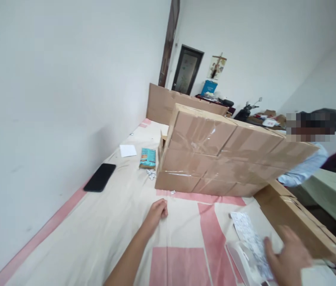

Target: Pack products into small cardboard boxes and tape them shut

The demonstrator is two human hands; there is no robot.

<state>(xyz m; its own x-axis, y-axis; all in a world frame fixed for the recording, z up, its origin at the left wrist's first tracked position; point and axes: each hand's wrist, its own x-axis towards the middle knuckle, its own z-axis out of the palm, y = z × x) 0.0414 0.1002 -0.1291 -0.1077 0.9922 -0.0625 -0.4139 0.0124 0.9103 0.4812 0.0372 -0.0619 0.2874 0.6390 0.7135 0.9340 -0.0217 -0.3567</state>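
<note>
Blurring softens the spread right hand (292, 254) near a cut-off white device (240, 258), the left hand (157, 209) clenched

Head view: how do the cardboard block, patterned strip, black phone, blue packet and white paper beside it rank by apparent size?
1. Cardboard block
2. Patterned strip (nearer the camera)
3. Black phone
4. Blue packet
5. White paper

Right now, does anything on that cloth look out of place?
Perhaps the crumpled whitish scrap on the cloth, just nearer than the blue packet and beside the taped cardboard partition: it looks like stray litter.
</note>
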